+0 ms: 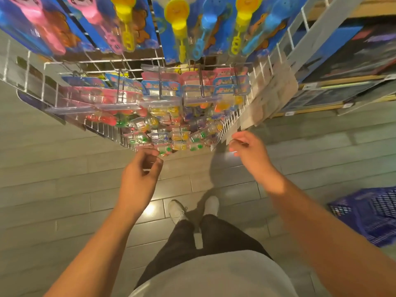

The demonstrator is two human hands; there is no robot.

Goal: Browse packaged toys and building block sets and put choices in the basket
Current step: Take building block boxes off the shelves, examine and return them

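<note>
There is a single wide-angle view from the person's head, looking steeply down and forward, so the wire display rack (150,99) rises close in front and bends outward at the top edge. The floor (53,189) and the person's shoes (177,211) sit near the middle, with the blue basket (368,213) at the near right edge.

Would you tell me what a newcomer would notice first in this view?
Most striking is the wire rack crowded with bright packaged toys, filling the top of the view. Below it, the left hand and right hand reach toward the lowest small packs. A blue basket stands on the floor at right.
</note>
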